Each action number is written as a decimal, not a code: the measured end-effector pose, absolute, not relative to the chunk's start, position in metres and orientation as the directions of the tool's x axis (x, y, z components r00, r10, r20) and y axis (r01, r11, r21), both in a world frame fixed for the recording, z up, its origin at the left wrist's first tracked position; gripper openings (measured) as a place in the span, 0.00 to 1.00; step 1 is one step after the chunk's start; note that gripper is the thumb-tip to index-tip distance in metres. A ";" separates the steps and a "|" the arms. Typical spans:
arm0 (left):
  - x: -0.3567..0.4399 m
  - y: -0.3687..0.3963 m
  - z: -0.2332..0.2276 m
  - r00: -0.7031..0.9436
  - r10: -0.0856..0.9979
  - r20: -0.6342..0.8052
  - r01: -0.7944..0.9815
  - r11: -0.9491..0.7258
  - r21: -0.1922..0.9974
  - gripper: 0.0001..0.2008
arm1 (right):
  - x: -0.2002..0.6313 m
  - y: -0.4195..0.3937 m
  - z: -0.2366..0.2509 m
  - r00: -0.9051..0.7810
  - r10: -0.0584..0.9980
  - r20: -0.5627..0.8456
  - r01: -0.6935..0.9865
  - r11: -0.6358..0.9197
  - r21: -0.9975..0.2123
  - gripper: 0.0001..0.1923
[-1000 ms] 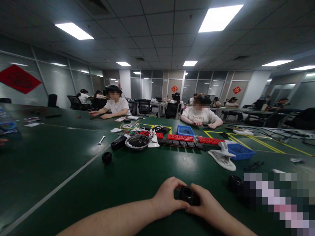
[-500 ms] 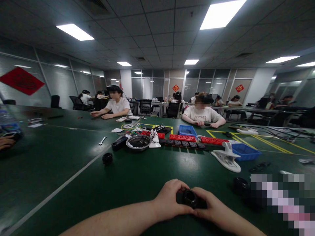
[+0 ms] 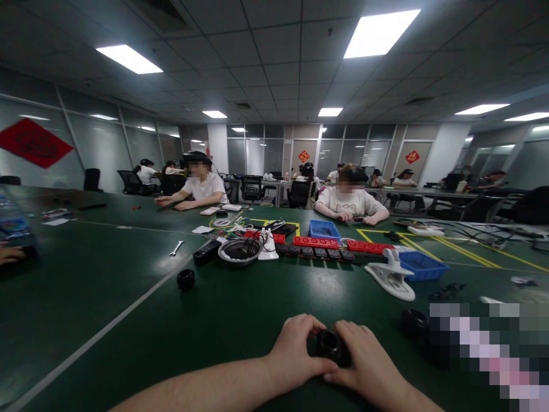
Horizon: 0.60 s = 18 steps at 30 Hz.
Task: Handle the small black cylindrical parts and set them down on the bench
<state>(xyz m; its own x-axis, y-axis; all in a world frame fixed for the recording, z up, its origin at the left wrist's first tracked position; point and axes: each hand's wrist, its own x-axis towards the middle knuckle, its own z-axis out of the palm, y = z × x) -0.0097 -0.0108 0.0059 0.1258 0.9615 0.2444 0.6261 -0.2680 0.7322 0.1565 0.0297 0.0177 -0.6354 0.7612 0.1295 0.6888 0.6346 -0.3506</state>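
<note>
Near the table's front edge, a round black part (image 3: 330,340) shows a dark hole facing up. It looks like a small wheel, but its exact kind is unclear. My left hand (image 3: 297,347) curves round its left side, thumb stretched along the near side. On its right side lies my right hand (image 3: 368,357), fingers closed over it and thumb tip meeting the left thumb. The lower part of the black piece is hidden by both hands. Two similar black parts rest apart from my hands, one round black piece (image 3: 186,279) to the left and another black piece (image 3: 414,323) to the right.
Across the green table (image 3: 240,309) lie a wrench (image 3: 176,248), a metal bowl (image 3: 240,250), red power strip parts (image 3: 316,242), a white clamp base (image 3: 390,276) and two blue trays (image 3: 423,265). Two people (image 3: 352,200) sit opposite. Another person's hand (image 3: 11,253) shows at left.
My right hand has turned and moved over the black part's right side, its back now facing up more. The left hand stays almost in place. The whole view has shifted slightly.
</note>
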 end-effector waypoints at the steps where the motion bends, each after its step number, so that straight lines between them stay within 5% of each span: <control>1: -0.010 -0.011 0.006 0.138 0.958 0.250 0.629 -0.280 0.725 0.24 | 0.158 0.031 0.018 -0.660 0.742 0.117 0.650 0.643 -0.405 0.26; 5: -0.014 -0.011 0.009 0.203 0.937 0.283 0.602 -0.348 0.719 0.33 | 0.167 0.036 0.021 -0.783 0.622 0.020 0.440 0.576 -0.689 0.33; 8: -0.016 -0.011 0.010 0.226 0.924 0.310 0.594 -0.383 0.708 0.28 | 0.172 0.039 0.028 -0.808 0.584 -0.074 0.413 0.474 -0.778 0.26; 12: -0.016 -0.010 0.010 0.238 0.921 0.308 0.598 -0.388 0.701 0.21 | 0.169 0.041 0.032 -0.795 0.601 -0.081 0.432 0.468 -0.771 0.15; 18: -0.017 -0.006 0.008 0.252 0.936 0.248 0.570 -0.350 0.744 0.22 | 0.161 0.041 0.014 -0.678 0.734 -0.036 0.579 0.503 -0.642 0.13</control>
